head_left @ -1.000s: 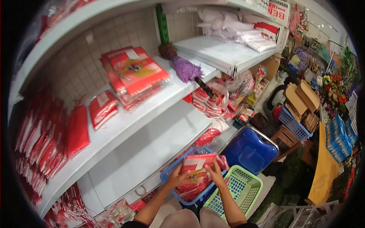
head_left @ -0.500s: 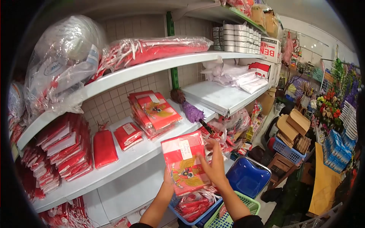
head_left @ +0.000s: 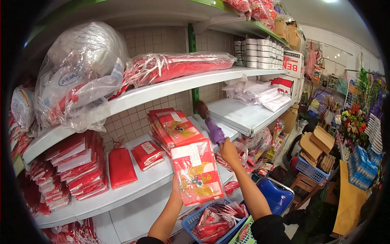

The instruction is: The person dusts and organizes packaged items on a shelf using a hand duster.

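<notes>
My left hand (head_left: 176, 192) is closed on the left edge of a plastic-wrapped red-and-white packet (head_left: 197, 173) with a golden eagle print and a handwritten white label. To its right, my right hand (head_left: 230, 152) is wrapped round the lower end of a duster (head_left: 214, 131) with purple and brown tufts; the hand hides its handle. The duster slants up over the shelf. Just behind the held packet lies a stack of similar eagle packets (head_left: 178, 127) on the white shelf (head_left: 158, 179).
Smaller red packets (head_left: 147, 155) and tall packet piles (head_left: 83, 168) line the shelf leftward. An upper shelf (head_left: 162, 87) overhangs with bagged goods. Below are a blue basket (head_left: 191, 223) of red-and-white packets, a green basket (head_left: 243, 234) and a blue chair (head_left: 276, 197).
My right hand has left the packet, reached up and away, and closed on the duster. The packet stays in my left hand. The view has shifted slightly.
</notes>
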The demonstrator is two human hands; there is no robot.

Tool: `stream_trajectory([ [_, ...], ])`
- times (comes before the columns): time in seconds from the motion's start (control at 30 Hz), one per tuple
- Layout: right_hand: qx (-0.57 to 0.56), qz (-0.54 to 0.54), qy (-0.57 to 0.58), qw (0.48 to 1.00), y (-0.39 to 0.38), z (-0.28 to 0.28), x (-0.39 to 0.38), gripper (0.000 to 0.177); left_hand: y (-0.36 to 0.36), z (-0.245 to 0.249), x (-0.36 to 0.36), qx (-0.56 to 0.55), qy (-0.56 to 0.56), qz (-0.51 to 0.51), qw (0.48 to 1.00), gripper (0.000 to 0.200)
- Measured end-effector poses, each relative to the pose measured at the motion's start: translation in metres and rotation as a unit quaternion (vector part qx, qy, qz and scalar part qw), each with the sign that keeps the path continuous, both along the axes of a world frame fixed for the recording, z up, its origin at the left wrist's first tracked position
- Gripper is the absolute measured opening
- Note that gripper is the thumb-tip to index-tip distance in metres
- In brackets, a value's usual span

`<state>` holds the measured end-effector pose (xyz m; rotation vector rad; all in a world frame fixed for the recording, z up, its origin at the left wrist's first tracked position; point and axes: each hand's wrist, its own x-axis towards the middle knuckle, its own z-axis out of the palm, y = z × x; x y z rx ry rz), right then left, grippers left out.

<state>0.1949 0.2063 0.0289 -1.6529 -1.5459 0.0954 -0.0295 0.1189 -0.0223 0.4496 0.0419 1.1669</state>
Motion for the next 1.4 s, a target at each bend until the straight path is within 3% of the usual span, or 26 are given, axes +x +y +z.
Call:
stream_trajectory([
  [0.1, 0.091, 0.076, 0.168, 0.979, -0.059, 0.005, 0.004, 0.037, -0.004, 0.006, 0.001, -0.006, -0.009, 0.015, 1.000, 0.046],
  [0.17, 0.101, 0.068, 0.160, 0.980, -0.067, -0.038, 0.019, 0.043, -0.004, 0.005, 0.003, -0.010, -0.041, 0.014, 0.999, 0.048],
  [0.3, -0.025, 0.144, 0.261, 0.954, -0.158, -0.054, 0.018, 0.041, -0.020, 0.019, 0.017, -0.008, -0.008, 0.072, 0.997, 0.050],
  [0.37, -0.063, 0.154, 0.148, 0.975, -0.196, -0.060, 0.020, 0.037, -0.023, 0.019, 0.023, 0.012, 0.001, 0.075, 0.997, 0.053],
  [0.4, -0.044, 0.184, 0.100, 0.977, -0.215, -0.058, 0.015, 0.035, -0.024, 0.016, 0.022, 0.044, -0.021, 0.022, 0.999, 0.056],
  [0.43, -0.025, 0.214, 0.051, 0.975, -0.232, -0.057, 0.011, 0.032, -0.015, -0.002, 0.020, 0.109, -0.062, -0.010, 0.992, 0.057],
  [0.47, -0.097, 0.212, -0.030, 0.972, -0.246, -0.060, 0.011, 0.030, 0.001, -0.034, 0.016, 0.173, -0.102, -0.042, 0.979, 0.057],
  [0.5, -0.087, 0.205, -0.032, 0.974, -0.254, -0.069, 0.012, 0.030, -0.007, -0.033, 0.017, 0.237, -0.141, -0.073, 0.958, 0.057],
  [0.53, -0.076, 0.197, -0.033, 0.977, -0.261, -0.077, 0.012, 0.029, -0.023, -0.035, 0.017, 0.147, -0.055, 0.017, 0.988, 0.055],
  [0.67, -0.069, 0.127, 0.036, 0.989, -0.281, -0.077, 0.008, 0.029, -0.080, 0.020, 0.044, -0.039, 0.051, 0.086, 0.994, 0.052],
  [0.7, -0.067, 0.114, 0.056, 0.990, -0.285, -0.078, 0.006, 0.028, -0.079, 0.008, 0.042, -0.006, 0.018, 0.041, 0.999, 0.051],
  [0.77, -0.037, 0.177, -0.011, 0.984, -0.299, -0.073, 0.002, 0.027, -0.071, -0.024, 0.035, 0.062, -0.046, -0.050, 0.996, 0.051],
  [0.8, -0.029, 0.196, -0.038, 0.979, -0.302, -0.073, 0.002, 0.027, -0.088, -0.021, 0.042, -0.025, 0.072, 0.129, 0.989, 0.049],
  [0.83, -0.020, 0.215, -0.064, 0.974, -0.306, -0.074, 0.003, 0.028, -0.098, -0.013, 0.042, -0.024, 0.068, 0.093, 0.993, 0.048],
  [0.9, -0.056, 0.164, 0.027, 0.984, -0.304, -0.072, 0.002, 0.028, -0.109, 0.000, 0.041, -0.020, 0.059, 0.019, 0.998, 0.048],
  [0.97, -0.074, 0.097, 0.103, 0.987, -0.304, -0.065, -0.001, 0.028, -0.109, -0.017, 0.040, -0.010, 0.071, 0.034, 0.997, 0.047],
  [1.03, -0.056, 0.156, 0.026, 0.986, -0.313, -0.076, 0.000, 0.028, -0.104, -0.036, 0.033, 0.010, 0.047, 0.020, 0.999, 0.048],
  [1.1, -0.068, 0.225, -0.027, 0.972, -0.332, -0.075, -0.002, 0.030, -0.078, -0.085, 0.019, 0.134, -0.014, 0.020, 0.991, 0.052],
  [1.13, -0.050, 0.238, -0.048, 0.969, -0.336, -0.080, 0.000, 0.028, -0.104, -0.053, 0.029, -0.054, 0.080, 0.107, 0.990, 0.058],
  [1.27, -0.038, 0.103, 0.123, 0.986, -0.337, -0.090, 0.006, 0.026, -0.118, 0.006, 0.042, 0.017, -0.002, 0.046, 0.999, 0.059],
  [1.37, -0.078, 0.163, 0.056, 0.982, -0.347, -0.107, 0.005, 0.028, -0.114, -0.013, 0.028, 0.122, -0.069, 0.039, 0.989, 0.052],
  [1.4, -0.070, 0.218, -0.040, 0.973, -0.352, -0.111, 0.006, 0.027, -0.109, -0.021, 0.025, 0.122, -0.090, 0.057, 0.987, 0.054],
])
